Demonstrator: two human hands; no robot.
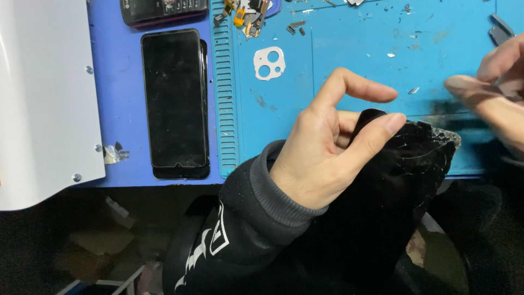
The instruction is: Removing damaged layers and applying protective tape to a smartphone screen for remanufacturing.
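My left hand (327, 147) grips a black phone with a cracked, shattered glass face (420, 158), thumb pressed on its upper edge and index finger raised above it. The phone tilts over the front edge of the blue work mat (349, 60). My right hand (491, 90) comes in from the right edge, fingers pinched together near a thin metal tool; what it holds is too blurred to tell. A dark sleeve covers my left forearm.
A black smartphone (176, 101) lies face up on the left of the mat beside a ribbed strip. A white camera-lens frame (269, 63) lies behind it. Small parts (248, 13) and glass chips lie at the back. A white panel (43, 98) fills the left.
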